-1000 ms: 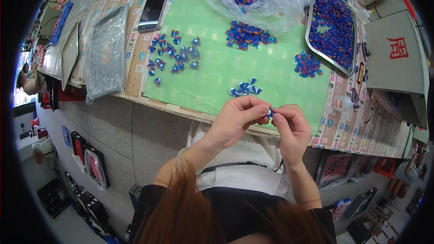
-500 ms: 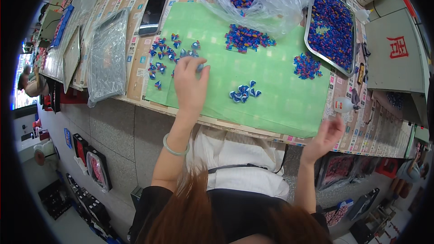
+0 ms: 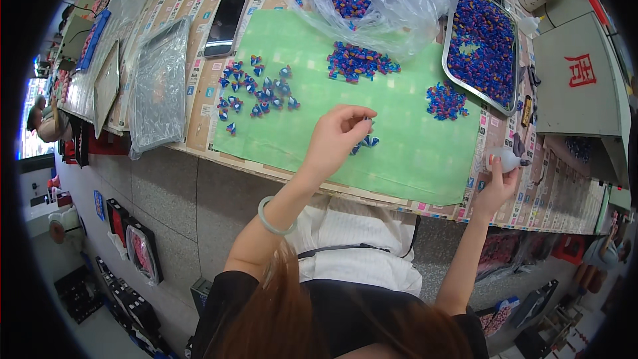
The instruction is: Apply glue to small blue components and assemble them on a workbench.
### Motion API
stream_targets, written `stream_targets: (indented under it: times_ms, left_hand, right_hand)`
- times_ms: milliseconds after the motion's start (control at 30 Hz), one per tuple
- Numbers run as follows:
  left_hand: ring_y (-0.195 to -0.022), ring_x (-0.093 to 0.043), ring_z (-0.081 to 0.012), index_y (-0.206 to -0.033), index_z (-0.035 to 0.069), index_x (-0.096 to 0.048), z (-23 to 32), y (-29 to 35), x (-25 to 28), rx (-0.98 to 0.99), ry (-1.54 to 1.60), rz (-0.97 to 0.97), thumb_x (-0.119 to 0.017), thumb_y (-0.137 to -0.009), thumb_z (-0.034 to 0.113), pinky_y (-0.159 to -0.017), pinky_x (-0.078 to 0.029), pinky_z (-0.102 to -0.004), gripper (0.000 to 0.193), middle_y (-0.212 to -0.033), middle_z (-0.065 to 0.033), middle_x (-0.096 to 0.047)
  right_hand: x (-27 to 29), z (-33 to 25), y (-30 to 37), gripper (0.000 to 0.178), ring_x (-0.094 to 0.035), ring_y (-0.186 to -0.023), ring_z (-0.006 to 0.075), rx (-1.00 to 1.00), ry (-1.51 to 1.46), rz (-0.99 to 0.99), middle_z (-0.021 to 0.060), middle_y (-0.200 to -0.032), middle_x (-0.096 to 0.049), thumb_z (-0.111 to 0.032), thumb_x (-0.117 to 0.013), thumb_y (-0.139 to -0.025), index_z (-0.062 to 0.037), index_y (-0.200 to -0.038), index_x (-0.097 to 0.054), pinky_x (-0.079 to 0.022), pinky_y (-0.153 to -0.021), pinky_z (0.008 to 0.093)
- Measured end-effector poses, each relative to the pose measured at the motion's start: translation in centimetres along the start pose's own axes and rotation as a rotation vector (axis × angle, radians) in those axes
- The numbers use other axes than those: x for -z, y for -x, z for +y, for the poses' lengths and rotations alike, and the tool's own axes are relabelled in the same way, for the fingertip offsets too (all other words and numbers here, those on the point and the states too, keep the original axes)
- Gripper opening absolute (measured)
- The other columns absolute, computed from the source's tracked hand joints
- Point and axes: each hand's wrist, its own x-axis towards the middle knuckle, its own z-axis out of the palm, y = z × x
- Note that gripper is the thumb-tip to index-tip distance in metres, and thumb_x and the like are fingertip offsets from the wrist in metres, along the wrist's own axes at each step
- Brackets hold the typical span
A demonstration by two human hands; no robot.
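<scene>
- Seen from above, a person's left hand point(image 3: 337, 138) reaches over the middle of a green sheet point(image 3: 419, 163) on a bench point(image 3: 199, 103). The forearm slants up and to the right, elbow bent out, with a pale bangle point(image 3: 264, 216) below the wrist.
- The left hand is palm down, thumb and forefinger drawn together in a pinch. A tiny dark bit shows at the tips; I cannot tell whether the fingers grip it.
- Just below those fingertips lie a few small blue-and-white pieces point(image 3: 373, 141), partly hidden by the hand.
- The right hand point(image 3: 500, 185) is stretched out to the right, beyond the sheet's edge. Its forearm rises steeply from the lower right.
- The right thumb and fingers are curled around the near side of a whitish bottle point(image 3: 509, 157), grasping it; its dark-tipped end points right.
- The two hands are well apart, the right one lower in view.
- On the sheet's left side sits a scattered cluster point(image 3: 266, 91) of blue, white and red pieces.
- Near the sheet's far edge, a pile point(image 3: 359, 63) of blue and red bits lies beside a clear plastic bag point(image 3: 405, 23).
- A smaller heap point(image 3: 446, 101) lies by a full metal tray point(image 3: 478, 96).
</scene>
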Motion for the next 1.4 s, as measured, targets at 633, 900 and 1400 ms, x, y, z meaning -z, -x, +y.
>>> stream_targets:
  times_ms: [633, 900, 1400]
  left_hand:
    - [-0.081, -0.057, -0.0133, -0.098, 0.002, -0.053, 0.1, 4.3, -0.5, 0.643, 1.308, -0.221, -0.049, -0.082, 0.006, -0.069, -0.048, -0.0239, 0.017, -0.090, -0.0069, -0.058]
    - [-0.079, -0.058, -0.0134, -0.097, 0.002, -0.054, 0.2, 4.4, -0.7, 0.664, 1.323, -0.229, -0.049, -0.082, 0.006, -0.069, -0.047, -0.0238, 0.016, -0.088, -0.0072, -0.059]
    - [-0.079, -0.056, -0.0128, -0.099, 0.001, -0.053, 0.4, 4.4, -0.8, 0.654, 1.270, -0.248, -0.051, -0.081, 0.006, -0.070, -0.046, -0.0234, 0.019, -0.089, -0.0072, -0.058]
  right_hand:
    - [-6.4, -9.2, 9.6, 0.033, -0.041, -0.071, 0.0095, 0.124, -0.079, -0.445, 0.0038, -0.082, -0.042, -0.010, -0.067, -0.064, -0.0014, -0.088, -0.046, -0.033, -0.066, 0.0202]
    - [-6.5, -9.1, 9.8, 0.036, -0.043, -0.073, 0.0126, 0.175, -0.048, -0.469, 0.0048, -0.080, -0.044, -0.009, -0.073, -0.061, -0.0016, -0.085, -0.047, -0.036, -0.065, 0.0225]
    - [-6.8, -9.0, 9.5, 0.029, -0.037, -0.066, 0.0082, 0.159, -0.006, -0.449, 0.0014, -0.076, -0.041, -0.009, -0.067, -0.064, -0.0023, -0.083, -0.046, -0.031, -0.063, 0.0187]
